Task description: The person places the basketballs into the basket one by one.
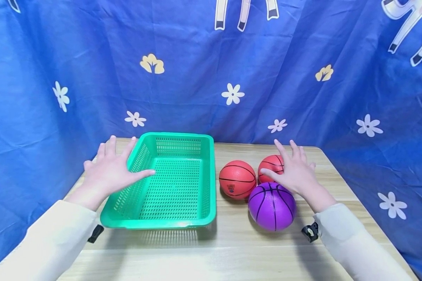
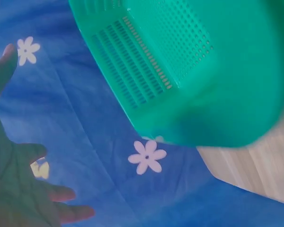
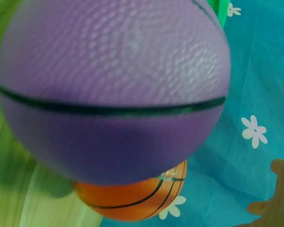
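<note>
My left hand hovers over the left side of a green plastic basket, fingers spread and holding nothing. In the left wrist view the same hand shows apart from the basket wall. My right hand, also spread and holding nothing, is above a small group of balls. Nearest to it are a purple basketball and a red basketball, which the hand and the purple ball partly cover. A second red basketball sits to their left, beside the basket. The purple ball fills much of the right wrist view.
Everything stands on a light wooden table. A blue curtain with white flowers hangs behind it and along both sides. Each wrist has a dark strap, such as the right strap, below a pale sleeve.
</note>
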`<state>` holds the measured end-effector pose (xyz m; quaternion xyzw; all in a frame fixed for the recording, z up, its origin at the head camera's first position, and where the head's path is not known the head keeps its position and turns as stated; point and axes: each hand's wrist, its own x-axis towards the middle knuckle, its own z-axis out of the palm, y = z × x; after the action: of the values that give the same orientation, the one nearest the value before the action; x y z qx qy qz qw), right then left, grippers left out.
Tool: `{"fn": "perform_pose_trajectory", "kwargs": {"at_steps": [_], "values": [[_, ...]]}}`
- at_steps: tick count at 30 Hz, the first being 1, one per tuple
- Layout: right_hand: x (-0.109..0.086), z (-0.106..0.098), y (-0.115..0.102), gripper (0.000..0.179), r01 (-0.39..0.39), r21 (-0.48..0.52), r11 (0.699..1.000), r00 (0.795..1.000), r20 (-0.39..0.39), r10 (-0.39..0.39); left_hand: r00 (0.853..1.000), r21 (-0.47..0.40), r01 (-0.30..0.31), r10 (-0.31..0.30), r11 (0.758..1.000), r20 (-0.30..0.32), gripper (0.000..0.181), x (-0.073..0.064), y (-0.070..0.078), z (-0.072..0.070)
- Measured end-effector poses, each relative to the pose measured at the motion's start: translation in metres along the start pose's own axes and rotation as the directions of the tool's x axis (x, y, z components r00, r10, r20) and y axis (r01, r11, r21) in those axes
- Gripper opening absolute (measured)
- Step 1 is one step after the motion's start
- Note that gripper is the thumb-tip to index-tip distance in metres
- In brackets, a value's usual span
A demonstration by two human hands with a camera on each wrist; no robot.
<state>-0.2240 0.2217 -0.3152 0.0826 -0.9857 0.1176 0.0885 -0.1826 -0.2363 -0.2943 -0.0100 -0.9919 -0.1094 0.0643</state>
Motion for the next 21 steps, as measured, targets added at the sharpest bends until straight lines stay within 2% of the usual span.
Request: {"fn": "perform_pose_trajectory", "kwargs": {"at_steps": [5,10,15,21], "values": [[-0.004,-0.001,0.008,0.103,-0.005,0.024,1.0,1.0,-0.027,0.005,1.0,-0.028,0.009,-0.009,1.0,0.006,0.113,0.0,-0.015,-0.002],[-0.01,0.001,0.016,0.102,-0.006,0.061,0.998,0.999,-0.05,0.009,0.999,-0.063,0.011,-0.014,0.998,-0.04,0.114,-0.002,-0.028,0.001],[-0.018,0.008,0.024,0.101,0.017,0.093,0.996,0.997,-0.073,-0.01,0.998,-0.102,0.003,-0.008,0.995,-0.056,0.112,-0.004,-0.042,0.006],[-0.029,0.016,0.029,0.103,0.013,0.145,0.989,0.997,-0.075,-0.002,0.998,-0.204,-0.034,0.024,0.978,-0.05,0.11,-0.002,-0.059,0.012]]}}
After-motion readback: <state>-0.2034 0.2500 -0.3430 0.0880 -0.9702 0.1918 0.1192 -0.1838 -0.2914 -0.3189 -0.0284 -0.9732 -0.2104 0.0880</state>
